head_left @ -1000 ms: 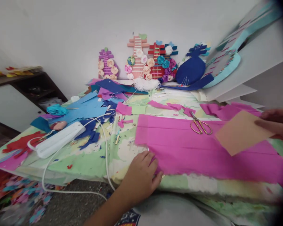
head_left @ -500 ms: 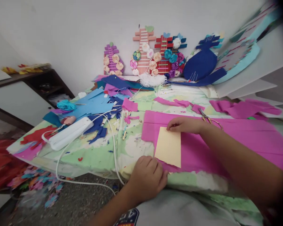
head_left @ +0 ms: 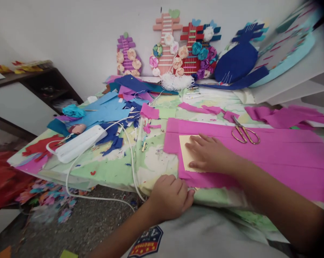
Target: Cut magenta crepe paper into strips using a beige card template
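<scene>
Lying under right hand, cream card, on pink paper

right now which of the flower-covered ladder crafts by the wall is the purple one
The small purple ladder craft, farthest left and shortest of the row; the pink one and red one stand taller to its right.

A pale yellow card lies on a wide magenta crepe sheet near the table's front edge, on a cover blotched light green, cream and white. Gold-handled scissors rest on the magenta towards the far side, while light blue and navy paper scraps, a white power strip with its white cord, and a red cut-out fill the left end. At the far edge stand purple, salmon, red and dark blue guitar shapes with peach, teal and pink paper roses.
</scene>
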A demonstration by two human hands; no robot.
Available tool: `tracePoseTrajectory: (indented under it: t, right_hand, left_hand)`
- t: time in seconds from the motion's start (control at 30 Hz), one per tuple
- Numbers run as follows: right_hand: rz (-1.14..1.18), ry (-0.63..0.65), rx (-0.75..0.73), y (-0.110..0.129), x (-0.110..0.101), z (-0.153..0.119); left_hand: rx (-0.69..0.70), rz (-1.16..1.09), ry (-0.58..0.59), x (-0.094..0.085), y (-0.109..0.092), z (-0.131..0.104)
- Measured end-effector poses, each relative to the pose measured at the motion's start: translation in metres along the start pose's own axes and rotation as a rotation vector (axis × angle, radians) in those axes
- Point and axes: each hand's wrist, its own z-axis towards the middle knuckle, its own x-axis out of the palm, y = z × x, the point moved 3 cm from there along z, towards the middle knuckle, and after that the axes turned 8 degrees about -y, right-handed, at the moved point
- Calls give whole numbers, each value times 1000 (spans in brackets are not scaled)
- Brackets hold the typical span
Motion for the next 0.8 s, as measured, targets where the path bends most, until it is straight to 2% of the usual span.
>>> tracePoseTrajectory:
  t: [0.2,0.4,0.8]
  right_hand:
    - [21,-6,-13,11,4,-3]
    - [0,-7,-38,23,4,-3]
    - [-13,21,0,31,-5,-7]
  left_hand:
    - [-28,11,25,-1,0,-8]
    - [-34,15,-11,-1,0,-10]
    - [-53,-19,-28,-5,2,-19]
